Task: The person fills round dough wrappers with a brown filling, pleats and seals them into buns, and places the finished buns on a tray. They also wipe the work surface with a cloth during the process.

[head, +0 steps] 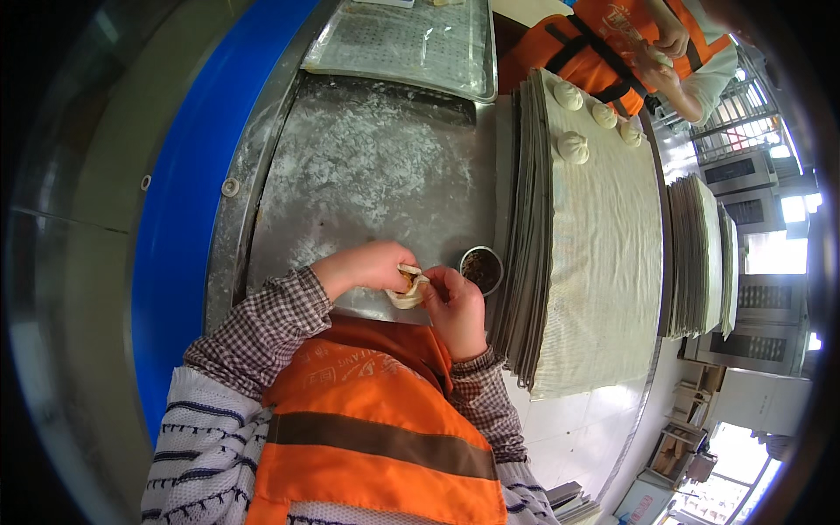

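Note:
A partly folded dough bun (407,296) with brownish filling showing at its top is held between my two hands, over the near edge of a floured steel worktop (367,157). My left hand (377,266) grips its left side, the fingertips partly hidden by the dough. The thumb and fingers of my right hand (456,305) pinch its right edge. Just beyond my right hand stands a round metal bowl (482,270) holding dark filling.
Right of the worktop, a tall stack of trays (604,262) is topped with pale cloth bearing several pleated buns (573,147). A clear-covered metal tray (407,46) lies at the far end. At upper right, a co-worker's hands (659,65) hold a piece of dough. More stacked trays (699,256) stand farther right.

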A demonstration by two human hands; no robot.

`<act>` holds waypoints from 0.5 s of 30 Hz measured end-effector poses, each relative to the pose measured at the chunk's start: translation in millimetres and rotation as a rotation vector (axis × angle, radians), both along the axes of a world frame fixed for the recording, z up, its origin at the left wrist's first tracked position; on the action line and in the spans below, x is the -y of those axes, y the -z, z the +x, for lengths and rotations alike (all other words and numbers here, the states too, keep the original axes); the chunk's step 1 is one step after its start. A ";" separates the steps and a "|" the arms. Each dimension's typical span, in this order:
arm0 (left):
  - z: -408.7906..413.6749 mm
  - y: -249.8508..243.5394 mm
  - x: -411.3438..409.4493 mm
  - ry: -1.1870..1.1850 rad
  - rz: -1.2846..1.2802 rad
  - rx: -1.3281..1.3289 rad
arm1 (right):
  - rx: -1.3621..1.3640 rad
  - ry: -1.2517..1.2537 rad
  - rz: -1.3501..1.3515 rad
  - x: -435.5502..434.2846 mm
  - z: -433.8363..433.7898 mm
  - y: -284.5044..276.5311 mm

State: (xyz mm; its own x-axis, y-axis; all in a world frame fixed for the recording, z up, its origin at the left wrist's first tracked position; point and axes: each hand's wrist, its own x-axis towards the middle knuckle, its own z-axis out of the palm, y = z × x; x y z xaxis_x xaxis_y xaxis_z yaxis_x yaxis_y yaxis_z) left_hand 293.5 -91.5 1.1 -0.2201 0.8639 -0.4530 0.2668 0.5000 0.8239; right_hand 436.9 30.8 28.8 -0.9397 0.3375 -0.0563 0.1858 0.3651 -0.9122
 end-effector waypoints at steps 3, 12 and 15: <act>5.3 5.6 4.6 -0.275 0.089 0.501 | -0.040 0.093 -0.176 -2.5 6.5 6.9; 29.2 -6.7 3.3 -0.503 0.133 0.482 | 0.008 0.092 -0.281 -2.3 0.5 6.9; 25.1 -9.5 3.3 -0.396 0.055 0.394 | -0.147 -0.101 0.556 -4.8 1.8 1.3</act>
State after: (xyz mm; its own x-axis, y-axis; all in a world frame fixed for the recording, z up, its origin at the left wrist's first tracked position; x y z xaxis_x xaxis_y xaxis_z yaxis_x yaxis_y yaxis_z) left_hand 318.6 -94.8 10.6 -0.3557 0.7744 -0.5233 -0.2658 0.4530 0.8510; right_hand 438.6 35.7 27.5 -0.9533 0.1877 0.2368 0.0115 0.8058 -0.5921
